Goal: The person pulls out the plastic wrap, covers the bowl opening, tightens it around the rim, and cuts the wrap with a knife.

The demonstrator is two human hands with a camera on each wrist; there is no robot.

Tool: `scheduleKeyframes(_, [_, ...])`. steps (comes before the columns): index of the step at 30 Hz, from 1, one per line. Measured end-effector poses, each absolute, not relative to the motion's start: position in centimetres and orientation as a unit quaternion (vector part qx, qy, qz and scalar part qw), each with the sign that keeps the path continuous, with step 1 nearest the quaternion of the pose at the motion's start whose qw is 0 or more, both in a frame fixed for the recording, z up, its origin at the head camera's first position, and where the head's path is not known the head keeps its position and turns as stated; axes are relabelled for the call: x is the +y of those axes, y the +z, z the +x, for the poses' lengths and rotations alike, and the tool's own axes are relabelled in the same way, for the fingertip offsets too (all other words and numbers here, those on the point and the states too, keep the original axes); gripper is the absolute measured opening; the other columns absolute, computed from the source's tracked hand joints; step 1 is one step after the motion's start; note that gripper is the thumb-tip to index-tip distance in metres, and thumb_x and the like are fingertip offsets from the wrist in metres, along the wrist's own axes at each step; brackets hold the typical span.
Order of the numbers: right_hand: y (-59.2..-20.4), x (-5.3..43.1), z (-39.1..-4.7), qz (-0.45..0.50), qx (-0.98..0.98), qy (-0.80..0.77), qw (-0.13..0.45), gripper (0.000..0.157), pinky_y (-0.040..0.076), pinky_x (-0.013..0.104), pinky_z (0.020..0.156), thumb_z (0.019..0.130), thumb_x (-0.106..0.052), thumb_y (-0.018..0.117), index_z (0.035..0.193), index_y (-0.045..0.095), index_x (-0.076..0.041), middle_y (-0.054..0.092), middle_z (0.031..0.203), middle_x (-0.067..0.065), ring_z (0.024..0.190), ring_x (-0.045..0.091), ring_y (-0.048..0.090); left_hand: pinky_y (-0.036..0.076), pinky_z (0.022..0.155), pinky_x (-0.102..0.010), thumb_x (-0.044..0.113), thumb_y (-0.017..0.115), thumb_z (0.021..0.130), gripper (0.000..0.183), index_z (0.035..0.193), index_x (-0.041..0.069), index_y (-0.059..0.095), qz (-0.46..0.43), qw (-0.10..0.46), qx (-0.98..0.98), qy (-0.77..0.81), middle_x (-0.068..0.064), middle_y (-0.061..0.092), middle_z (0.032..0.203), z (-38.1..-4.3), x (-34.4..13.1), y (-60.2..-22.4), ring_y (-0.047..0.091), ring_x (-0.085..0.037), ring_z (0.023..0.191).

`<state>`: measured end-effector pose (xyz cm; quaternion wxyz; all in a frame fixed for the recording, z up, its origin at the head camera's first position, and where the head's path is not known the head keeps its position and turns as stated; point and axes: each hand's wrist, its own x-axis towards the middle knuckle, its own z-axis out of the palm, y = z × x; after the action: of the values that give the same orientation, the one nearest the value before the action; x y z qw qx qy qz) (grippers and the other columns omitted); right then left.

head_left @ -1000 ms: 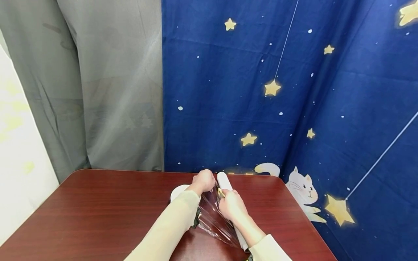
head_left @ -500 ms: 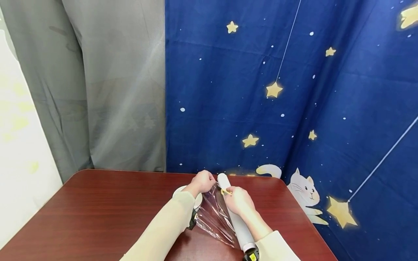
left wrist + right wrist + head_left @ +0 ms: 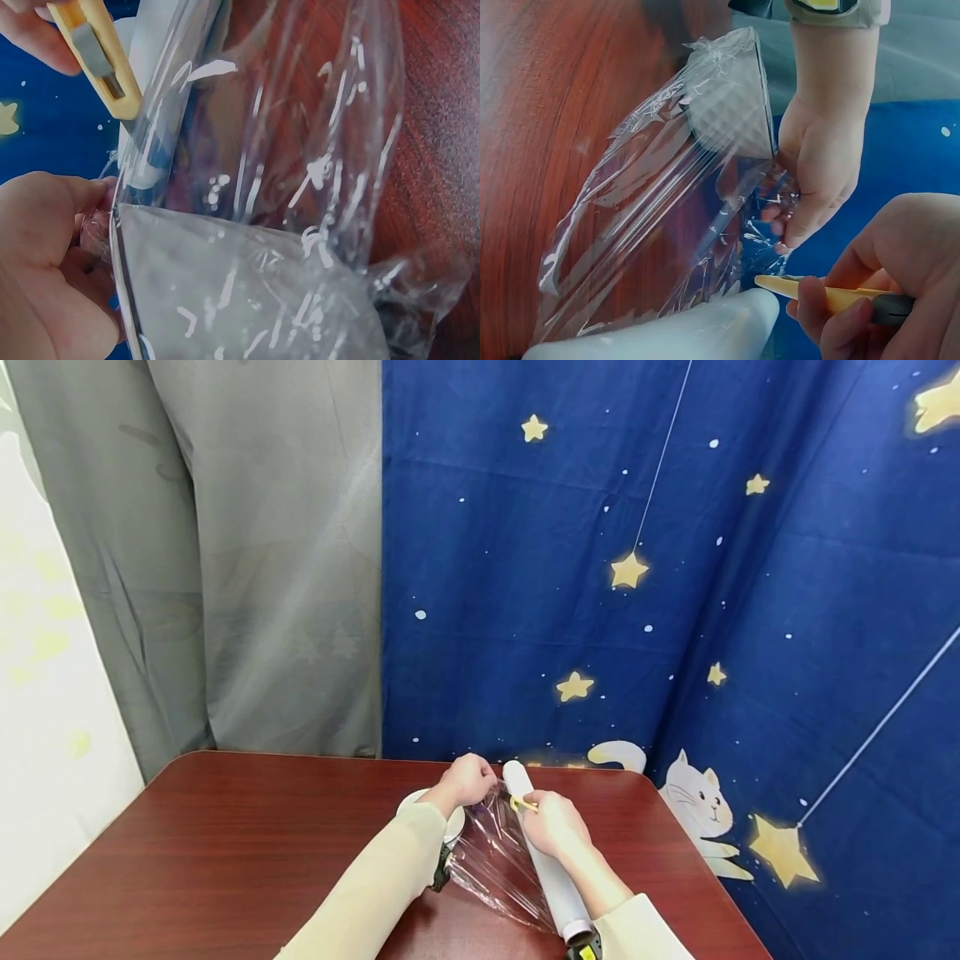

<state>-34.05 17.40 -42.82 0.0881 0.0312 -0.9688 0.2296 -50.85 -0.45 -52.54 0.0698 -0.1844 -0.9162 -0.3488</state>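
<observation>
A white bowl (image 3: 731, 105) with a quilted outside stands under clear cling film (image 3: 641, 225), which stretches from it to a white roll (image 3: 553, 885). My left hand (image 3: 467, 779) pinches bunched film at the bowl's far rim. In my right hand (image 3: 557, 827) is a yellow utility knife (image 3: 832, 296), gripped with its tip pointing at the film beside the roll's far end. The left wrist view shows the knife's grey slider and its nose right at the film's edge. Most of the bowl is hidden behind the left forearm in the head view.
Everything rests on a dark red wooden table (image 3: 247, 843) with a rounded far edge. Behind it hang a grey curtain (image 3: 285, 560) and a blue curtain (image 3: 510, 560) with stars. Both wrists carry black straps.
My right hand and the knife have shifted right, from over the film to the roll's far end. More of the roll now shows. The left hand keeps its hold on the film.
</observation>
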Motion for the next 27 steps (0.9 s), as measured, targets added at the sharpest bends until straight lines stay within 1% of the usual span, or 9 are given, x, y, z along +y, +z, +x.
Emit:
scheduleKeyframes(2, [-43.1,17.3,-34.4,0.031,-0.968,0.234,0.086,0.036,0.061,0.051,0.083,0.096,-0.016,0.065,0.128,0.079,-0.006,0.079,0.127,0.016,0.102,0.033,0.075,0.055,0.065,-0.035,0.017,0.072,0.094,0.020,0.075,0.020,0.078,-0.182,0.058,-0.911,-0.367,0.005,0.072,0.073,-48.5,-0.5,-50.3,0.065,-0.014,0.070])
scheduleKeyframes(4, [-43.4,17.2,-34.7,0.032,-0.967,0.236,0.086,0.036,0.061,0.051,0.082,0.096,-0.016,0.066,0.128,0.079,-0.006,0.080,0.126,0.016,0.101,0.033,0.075,0.054,0.065,-0.033,0.015,0.072,0.093,0.018,0.077,0.015,0.079,-0.186,0.057,-0.904,-0.380,0.003,0.073,0.073,-46.5,-0.5,-48.6,0.064,-0.014,0.070])
scheduleKeyframes(6, [-43.6,17.2,-34.9,0.033,-0.967,0.237,0.088,0.036,0.061,0.050,0.082,0.095,-0.015,0.065,0.127,0.079,-0.007,0.080,0.126,0.016,0.102,0.034,0.075,0.054,0.067,-0.031,0.011,0.073,0.094,0.015,0.081,0.009,0.081,-0.175,0.040,-0.902,-0.394,0.000,0.074,0.074,-44.1,-0.4,-46.3,0.064,-0.014,0.071])
scheduleKeyframes(9, [-43.7,17.2,-35.1,0.039,-0.967,0.233,0.093,0.035,0.061,0.050,0.083,0.095,-0.015,0.067,0.126,0.080,-0.007,0.080,0.125,0.016,0.103,0.035,0.076,0.050,0.065,-0.027,0.008,0.072,0.095,0.015,0.084,0.004,0.081,-0.172,0.043,-0.902,-0.394,-0.001,0.072,0.074,-42.6,-0.4,-45.1,0.060,-0.011,0.070])
scheduleKeyframes(13, [-43.4,17.4,-34.8,0.040,-0.968,0.231,0.092,0.035,0.061,0.049,0.081,0.095,-0.015,0.067,0.126,0.080,-0.008,0.080,0.125,0.016,0.102,0.034,0.076,0.048,0.064,-0.025,0.009,0.071,0.097,0.016,0.086,0.003,0.081,-0.168,0.054,-0.907,-0.382,0.000,0.070,0.075,-42.4,-0.4,-44.9,0.055,-0.009,0.069])
scheduleKeyframes(18, [-42.7,17.7,-34.2,0.038,-0.970,0.226,0.085,0.034,0.061,0.048,0.081,0.097,-0.017,0.067,0.127,0.080,-0.009,0.080,0.126,0.015,0.101,0.032,0.075,0.051,0.069,-0.027,0.009,0.072,0.098,0.016,0.088,0.001,0.081,-0.171,0.060,-0.904,-0.387,-0.003,0.074,0.079,-43.0,-0.6,-45.3,0.058,-0.011,0.072])
scheduleKeyframes(22, [-42.3,17.9,-33.5,0.036,-0.972,0.221,0.076,0.035,0.059,0.047,0.080,0.095,-0.017,0.066,0.127,0.080,-0.009,0.080,0.126,0.014,0.099,0.030,0.074,0.052,0.072,-0.027,0.009,0.072,0.098,0.015,0.089,0.000,0.081,-0.178,0.066,-0.901,-0.389,-0.004,0.075,0.081,-43.2,-0.8,-45.3,0.059,-0.012,0.074])
scheduleKeyframes(27, [-42.0,18.0,-32.7,0.041,-0.972,0.223,0.066,0.034,0.059,0.047,0.081,0.096,-0.017,0.065,0.126,0.080,-0.010,0.080,0.126,0.013,0.103,0.030,0.075,0.051,0.072,-0.026,0.008,0.072,0.098,0.015,0.089,-0.001,0.080,-0.185,0.075,-0.895,-0.398,-0.004,0.074,0.079,-43.0,-0.9,-45.1,0.057,-0.011,0.073])
